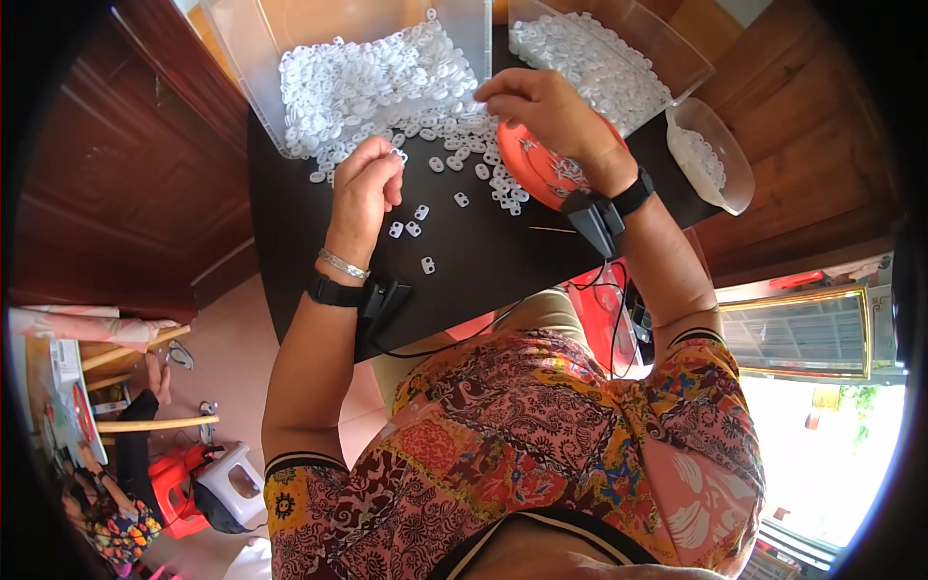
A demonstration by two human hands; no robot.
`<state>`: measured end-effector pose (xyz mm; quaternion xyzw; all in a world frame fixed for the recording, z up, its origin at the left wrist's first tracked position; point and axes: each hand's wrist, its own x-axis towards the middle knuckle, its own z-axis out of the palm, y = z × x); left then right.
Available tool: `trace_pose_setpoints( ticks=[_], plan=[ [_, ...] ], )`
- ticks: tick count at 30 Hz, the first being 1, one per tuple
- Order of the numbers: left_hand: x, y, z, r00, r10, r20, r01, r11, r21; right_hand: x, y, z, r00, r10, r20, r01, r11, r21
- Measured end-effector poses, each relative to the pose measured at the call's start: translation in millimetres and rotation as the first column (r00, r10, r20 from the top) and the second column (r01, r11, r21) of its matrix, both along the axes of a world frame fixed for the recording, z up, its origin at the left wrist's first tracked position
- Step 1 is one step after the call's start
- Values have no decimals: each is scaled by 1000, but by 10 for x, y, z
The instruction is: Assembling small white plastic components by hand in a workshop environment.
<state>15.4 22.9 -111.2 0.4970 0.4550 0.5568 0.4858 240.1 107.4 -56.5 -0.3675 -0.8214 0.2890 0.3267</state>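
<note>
My left hand hovers over the dark table, fingers pinched on a small white plastic piece. My right hand reaches over an orange bowl, fingertips curled down at the heap of white plastic pieces that spills from a clear bin. Whether the right fingers hold a piece is hidden. A few loose white pieces lie just right of my left wrist.
A second clear bin of white pieces stands at the back right, with a small clear bowl of pieces beside it. Dark wooden panels flank the table. Red and white stools stand on the floor at the lower left.
</note>
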Motion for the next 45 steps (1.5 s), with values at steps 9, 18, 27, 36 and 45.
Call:
trace_pose_setpoints(
  ticks=[9,18,27,36,45],
  plan=[
    [25,-56,47,999,53,8,-54,996,78,-635,-150,-158,937,73,-343,-221,882,-417],
    [31,-59,73,976,62,-207,-27,986,167,-617,-191,-242,946,134,-294,-260,858,-443],
    [25,-77,106,980,17,-196,8,992,129,-585,-177,-262,943,224,-247,-299,895,-330],
    [19,-64,79,974,-28,-224,53,993,106,-567,-191,-237,945,262,-194,-309,910,-276],
    [27,-69,83,972,-25,-234,53,992,114,-573,-182,-282,948,270,-169,-306,919,-248]
  ],
)
